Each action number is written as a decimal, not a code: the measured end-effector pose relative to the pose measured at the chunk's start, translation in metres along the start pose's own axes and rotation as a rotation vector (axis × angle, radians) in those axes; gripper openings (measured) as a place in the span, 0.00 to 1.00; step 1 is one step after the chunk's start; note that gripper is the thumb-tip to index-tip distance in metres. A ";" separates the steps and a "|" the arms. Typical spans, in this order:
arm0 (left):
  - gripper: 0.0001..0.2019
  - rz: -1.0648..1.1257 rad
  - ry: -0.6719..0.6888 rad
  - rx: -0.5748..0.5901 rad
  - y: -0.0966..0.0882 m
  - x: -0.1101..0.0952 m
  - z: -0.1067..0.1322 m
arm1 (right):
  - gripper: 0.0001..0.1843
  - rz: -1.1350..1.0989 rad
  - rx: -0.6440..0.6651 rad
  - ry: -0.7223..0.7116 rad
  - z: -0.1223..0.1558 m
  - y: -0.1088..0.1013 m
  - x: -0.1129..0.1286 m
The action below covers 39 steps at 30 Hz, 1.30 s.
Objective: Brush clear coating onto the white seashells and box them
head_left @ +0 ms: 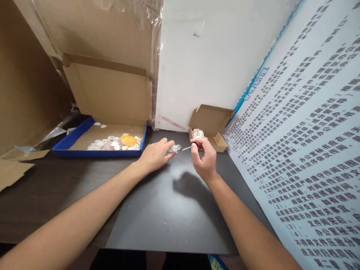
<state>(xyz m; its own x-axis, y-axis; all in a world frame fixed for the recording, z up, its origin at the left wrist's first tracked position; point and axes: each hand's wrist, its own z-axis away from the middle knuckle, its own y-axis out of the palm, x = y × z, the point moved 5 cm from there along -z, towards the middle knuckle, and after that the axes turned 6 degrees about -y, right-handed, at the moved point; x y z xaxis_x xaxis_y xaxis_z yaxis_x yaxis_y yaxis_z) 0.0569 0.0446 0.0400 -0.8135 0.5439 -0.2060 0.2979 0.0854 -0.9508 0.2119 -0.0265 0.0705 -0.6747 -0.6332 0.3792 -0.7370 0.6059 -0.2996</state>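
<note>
My left hand (154,155) is closed around a small clear bottle (176,148), tilted nearly on its side with its mouth toward the right. Between the thumb and fingers of my right hand (205,157) is a dark applicator cap (194,144), partly hidden by the fingertips. From it a thin rod (185,148) points left, its tip at the bottle's mouth. Whether the tip is inside the mouth I cannot tell. Both hands are over a dark grey mat (157,213).
A blue-edged cardboard box (98,153) at left holds several pale shells (108,144) and an orange shell (128,140). Behind my right hand, a small open carton (221,140) contains whitish shells (198,133). A printed panel (303,150) stands along the right; cardboard pieces (14,170) lie far left.
</note>
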 end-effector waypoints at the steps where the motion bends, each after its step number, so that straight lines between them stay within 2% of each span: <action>1: 0.14 -0.003 0.000 0.002 0.000 0.000 0.000 | 0.07 -0.002 0.006 0.005 0.000 0.001 0.001; 10: 0.14 0.007 0.046 -0.007 0.003 -0.002 0.003 | 0.07 -0.001 -0.005 -0.005 0.001 0.002 0.003; 18: 0.14 0.048 0.064 0.019 0.002 -0.007 0.006 | 0.07 -0.014 0.139 0.031 0.008 0.015 -0.001; 34: 0.15 0.040 0.031 0.012 0.003 -0.007 0.007 | 0.09 0.007 0.161 0.013 0.007 0.017 0.003; 39: 0.14 0.048 0.042 0.004 0.003 -0.007 0.008 | 0.09 -0.053 0.147 0.072 0.008 0.017 0.001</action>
<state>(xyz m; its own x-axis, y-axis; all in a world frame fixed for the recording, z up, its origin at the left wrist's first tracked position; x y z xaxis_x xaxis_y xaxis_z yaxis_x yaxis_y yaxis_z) 0.0594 0.0347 0.0372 -0.7767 0.5819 -0.2412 0.3335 0.0550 -0.9412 0.1980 -0.0206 0.0590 -0.6343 -0.6231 0.4576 -0.7727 0.4928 -0.4001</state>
